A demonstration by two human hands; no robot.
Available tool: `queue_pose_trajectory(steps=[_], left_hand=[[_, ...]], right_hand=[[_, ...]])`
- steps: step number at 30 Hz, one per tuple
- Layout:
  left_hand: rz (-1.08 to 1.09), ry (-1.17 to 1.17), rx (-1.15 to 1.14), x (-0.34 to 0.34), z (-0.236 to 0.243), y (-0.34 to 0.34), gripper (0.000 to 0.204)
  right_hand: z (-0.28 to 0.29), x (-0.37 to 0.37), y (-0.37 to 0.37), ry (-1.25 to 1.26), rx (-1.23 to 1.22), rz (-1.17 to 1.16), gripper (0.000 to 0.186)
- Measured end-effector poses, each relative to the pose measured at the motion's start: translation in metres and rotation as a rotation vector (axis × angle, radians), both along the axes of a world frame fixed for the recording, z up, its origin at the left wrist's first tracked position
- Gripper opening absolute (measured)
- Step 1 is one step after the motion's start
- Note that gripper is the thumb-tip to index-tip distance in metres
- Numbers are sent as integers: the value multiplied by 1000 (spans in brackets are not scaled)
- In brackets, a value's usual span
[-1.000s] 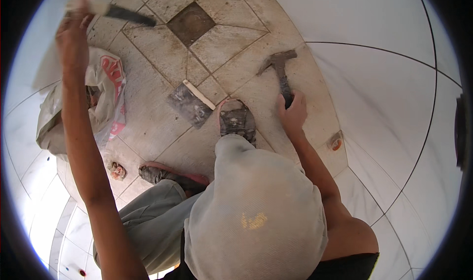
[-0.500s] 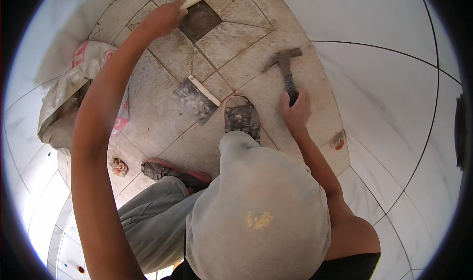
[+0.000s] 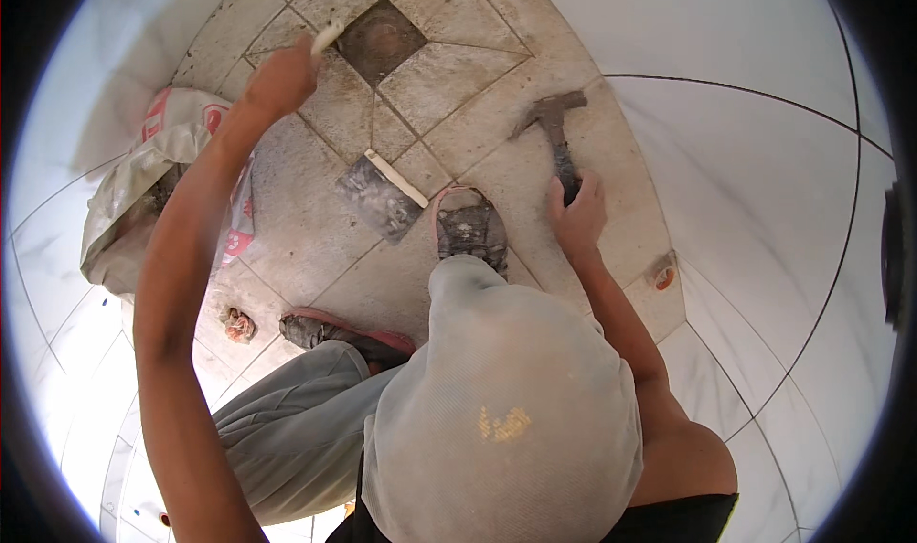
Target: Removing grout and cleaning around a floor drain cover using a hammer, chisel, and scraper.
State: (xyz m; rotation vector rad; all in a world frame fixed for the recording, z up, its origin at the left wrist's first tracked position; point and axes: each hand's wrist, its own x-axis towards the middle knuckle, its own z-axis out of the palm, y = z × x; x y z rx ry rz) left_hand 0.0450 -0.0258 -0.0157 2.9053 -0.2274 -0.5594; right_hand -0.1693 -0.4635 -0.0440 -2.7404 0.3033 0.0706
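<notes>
My left hand, raised at upper left, grips a cream-handled tool beside the dark diamond floor tile; the rest of the tool is hidden. My right hand is closed round the black handle of a hammer, whose metal head rests on or just over the beige tiles. A flat trowel with a pale handle lies on the floor between my hands, beside my right shoe.
A crumpled bag with red print stands at left, with a small crumpled lump below it. My other shoe is near the lump. White marbled walls curve along both sides; a small round orange opening sits by the right wall.
My left hand swung right and down from the far upper left, then drew slightly back down-left; the tool's dark blade no longer shows. My right hand stays on the hammer, barely moved.
</notes>
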Motion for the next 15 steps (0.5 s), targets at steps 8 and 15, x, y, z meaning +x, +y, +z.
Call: queue_pose_trajectory(steps=[8, 15], left_hand=[[24, 44, 51, -31, -4, -32, 28], [128, -31, -64, -41, -25, -23, 32]], right_hand=[[0, -2, -5, -5, 5, 6, 43], [3, 0, 1, 15, 7, -12, 44]])
